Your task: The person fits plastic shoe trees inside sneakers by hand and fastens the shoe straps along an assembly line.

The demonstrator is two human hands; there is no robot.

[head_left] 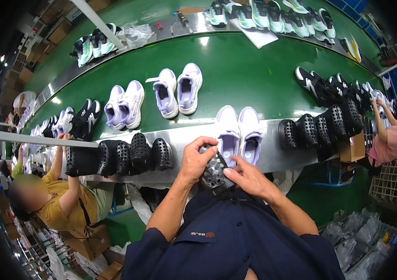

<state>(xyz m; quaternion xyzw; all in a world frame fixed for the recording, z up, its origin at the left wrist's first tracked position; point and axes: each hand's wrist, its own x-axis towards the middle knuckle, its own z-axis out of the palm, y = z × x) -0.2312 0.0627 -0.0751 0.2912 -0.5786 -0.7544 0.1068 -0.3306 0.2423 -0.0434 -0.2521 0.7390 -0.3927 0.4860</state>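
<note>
Between my two hands is a black perforated plastic shoe insert point(215, 173), held close to my body at the near edge of the bench. My left hand point(194, 158) grips its upper left side, fingers bent over the top. On its right side rests the thumb of my right hand point(251, 178), with the other fingers curled and partly hidden. Just beyond the hands lies a pair of white and lavender sneakers, a left shoe point(227, 119) and a right shoe point(250, 122), toes pointing away. My left hand partly covers the left shoe's heel.
Black perforated inserts stand along the metal edge at left point(140, 151) and right point(308, 129). On the green belt point(250, 60) sit more white-lavender pairs point(178, 91) and black-white sneakers point(317, 86). A co-worker in a yellow shirt point(67, 205) works at left, another in pink point(387, 140) at right.
</note>
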